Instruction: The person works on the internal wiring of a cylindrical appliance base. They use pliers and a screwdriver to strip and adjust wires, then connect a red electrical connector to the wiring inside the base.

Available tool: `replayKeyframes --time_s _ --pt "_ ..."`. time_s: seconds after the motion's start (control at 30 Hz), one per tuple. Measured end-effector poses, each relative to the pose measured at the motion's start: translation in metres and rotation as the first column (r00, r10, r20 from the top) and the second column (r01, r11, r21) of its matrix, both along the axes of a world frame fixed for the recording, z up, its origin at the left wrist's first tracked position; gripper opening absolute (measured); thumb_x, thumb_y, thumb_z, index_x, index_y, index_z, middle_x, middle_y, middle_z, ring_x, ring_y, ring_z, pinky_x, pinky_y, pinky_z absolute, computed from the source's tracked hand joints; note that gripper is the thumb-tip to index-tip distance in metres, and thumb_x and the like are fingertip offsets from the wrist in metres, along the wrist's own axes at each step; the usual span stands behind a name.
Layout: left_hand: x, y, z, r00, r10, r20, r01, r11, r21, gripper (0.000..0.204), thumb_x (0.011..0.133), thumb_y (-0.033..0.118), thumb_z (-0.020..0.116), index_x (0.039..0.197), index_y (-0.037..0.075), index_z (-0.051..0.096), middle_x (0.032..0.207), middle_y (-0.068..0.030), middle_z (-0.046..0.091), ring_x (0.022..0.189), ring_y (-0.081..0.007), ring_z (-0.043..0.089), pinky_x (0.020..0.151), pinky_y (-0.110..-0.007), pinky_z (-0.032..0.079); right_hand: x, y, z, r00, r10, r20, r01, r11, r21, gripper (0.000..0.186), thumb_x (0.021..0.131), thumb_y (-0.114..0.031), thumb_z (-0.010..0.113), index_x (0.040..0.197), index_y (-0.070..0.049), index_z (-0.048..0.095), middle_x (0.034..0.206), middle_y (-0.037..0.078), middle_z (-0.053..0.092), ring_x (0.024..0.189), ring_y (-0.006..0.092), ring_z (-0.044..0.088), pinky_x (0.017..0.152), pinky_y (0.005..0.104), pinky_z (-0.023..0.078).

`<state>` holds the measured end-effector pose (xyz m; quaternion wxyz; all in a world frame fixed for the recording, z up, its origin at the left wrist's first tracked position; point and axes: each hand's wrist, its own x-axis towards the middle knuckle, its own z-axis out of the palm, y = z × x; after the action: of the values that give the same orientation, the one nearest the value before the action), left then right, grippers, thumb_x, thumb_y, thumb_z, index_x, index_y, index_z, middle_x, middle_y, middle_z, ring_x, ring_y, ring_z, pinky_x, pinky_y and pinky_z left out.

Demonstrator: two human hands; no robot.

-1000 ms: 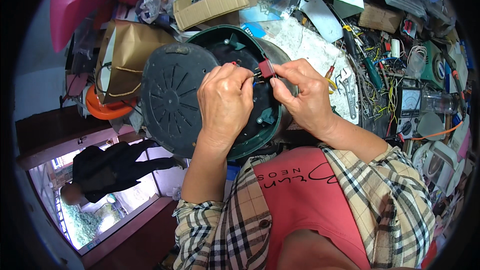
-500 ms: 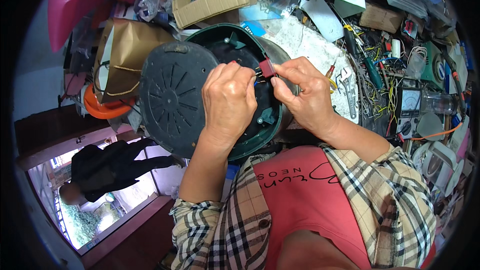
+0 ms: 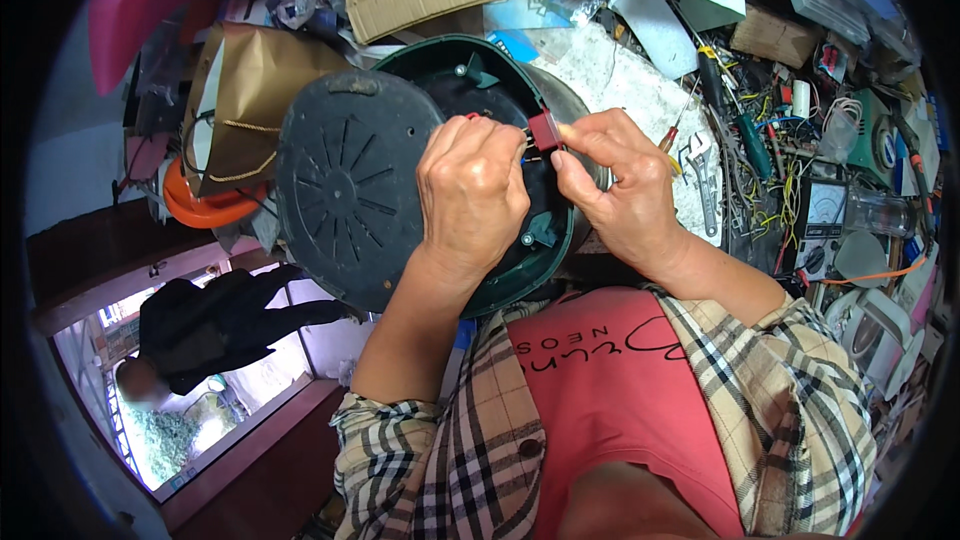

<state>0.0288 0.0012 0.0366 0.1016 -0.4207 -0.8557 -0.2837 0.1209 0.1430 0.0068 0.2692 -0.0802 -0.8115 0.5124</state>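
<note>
Between the thumb and fingers of my right hand (image 3: 625,175) is a small dark red block-shaped part (image 3: 544,130), perhaps a switch. Thin wires (image 3: 527,143) run from its left side toward my left hand (image 3: 472,185), which is closed with the fingertips pinched together; most of what it grips is hidden behind the knuckles. Both hands are above the open dark green round housing (image 3: 480,52), whose inside shows screw posts. Its black slotted round cover (image 3: 345,190) is tilted against the left side, next to my left wrist.
An adjustable wrench (image 3: 704,180) and screwdrivers (image 3: 748,145) lie to the right among loose wires, near an analog meter (image 3: 822,210). Behind the housing stands a cardboard box (image 3: 430,5); at left are a brown paper bag (image 3: 250,90) and an orange basin (image 3: 200,205). Another person (image 3: 210,330) stands by the doorway.
Both hands and the red part have shifted slightly to the right in the picture, with the grips much the same. The view has moved a little too.
</note>
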Motion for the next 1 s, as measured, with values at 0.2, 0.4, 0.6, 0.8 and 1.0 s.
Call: replayKeyframes --time_s 0.2,0.4,0.6,0.8,1.0 --pt "-0.001 0.001 0.004 0.998 0.022 0.064 -0.021 1.000 -0.022 0.008 0.076 0.001 0.073 0.081 0.002 0.067 0.079 -0.0131 0.062 0.078 -0.0343 0.061 0.072 -0.043 0.050 -0.001 0.000 0.000 1.000 -0.018 -0.004 0.018 1.000 0.002 0.024 0.081 -0.007 0.075 0.103 0.001 0.074 0.089 0.013 0.067 0.076 0.0259 0.067 0.065 0.0327 0.053" --pt "0.000 0.000 0.007 0.996 0.034 0.083 -0.032 0.999 -0.024 0.008 0.077 0.001 0.073 0.082 0.002 0.068 0.081 -0.0130 0.063 0.079 -0.0343 0.061 0.073 -0.043 0.050 -0.001 0.002 -0.002 1.000 -0.008 0.003 0.008 1.000 -0.030 0.024 0.080 -0.007 0.075 0.103 -0.001 0.075 0.089 0.012 0.067 0.074 0.0245 0.067 0.064 0.0320 0.052" --pt "0.002 0.001 -0.001 0.999 0.021 0.027 -0.021 1.000 -0.005 0.008 0.075 -0.001 0.072 0.082 0.002 0.068 0.080 -0.0135 0.064 0.078 -0.0345 0.062 0.073 -0.043 0.050 0.000 0.000 -0.001 1.000 -0.010 0.014 0.010 1.000 0.008 0.024 0.081 -0.009 0.075 0.102 0.000 0.074 0.089 0.012 0.067 0.074 0.0265 0.067 0.065 0.0332 0.053" --pt "-0.001 0.000 0.008 0.995 0.041 0.089 -0.036 0.998 -0.058 0.008 0.077 0.001 0.073 0.084 0.001 0.069 0.081 -0.0139 0.066 0.079 -0.0338 0.064 0.073 -0.042 0.052 -0.004 0.002 -0.003 1.000 -0.024 0.009 0.024 1.000 0.016 0.023 0.080 -0.011 0.075 0.100 -0.001 0.074 0.090 0.013 0.069 0.077 0.0283 0.069 0.067 0.0349 0.054" --pt "-0.005 -0.012 0.028 0.989 0.138 0.060 -0.137 0.990 -0.021 0.004 0.080 0.002 0.073 0.084 0.001 0.072 0.081 -0.0142 0.068 0.078 -0.0332 0.066 0.073 -0.041 0.053 -0.005 0.006 -0.007 0.999 -0.028 0.036 0.027 0.999 0.017 0.022 0.081 -0.014 0.075 0.099 -0.001 0.074 0.091 0.013 0.069 0.081 0.0293 0.069 0.070 0.0361 0.055"
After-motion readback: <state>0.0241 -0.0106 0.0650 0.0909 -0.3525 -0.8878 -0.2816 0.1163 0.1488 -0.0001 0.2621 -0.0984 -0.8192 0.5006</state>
